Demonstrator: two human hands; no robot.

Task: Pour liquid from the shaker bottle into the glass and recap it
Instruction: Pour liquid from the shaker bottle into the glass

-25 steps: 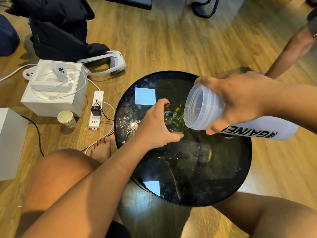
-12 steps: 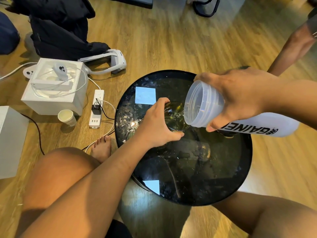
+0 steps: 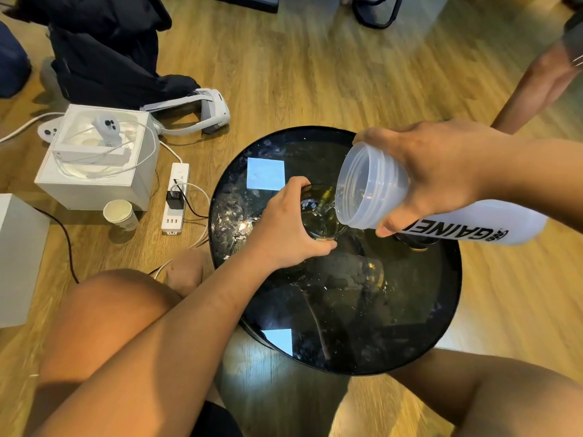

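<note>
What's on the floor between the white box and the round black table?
A white power strip with a black plug in it lies between the white box and the black table, in the head view.

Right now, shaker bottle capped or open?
Open: the shaker bottle shows a bare threaded mouth, no cap, tipped sideways over the glass.

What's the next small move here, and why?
Probably tip the base of the shaker bottle a touch higher to finish the pour. The right hand holds it nearly level, its open mouth over the glass, which the left hand grips on the black table. Some liquid shows in the glass, and the bottle is uncapped, so recapping looks premature.
</note>
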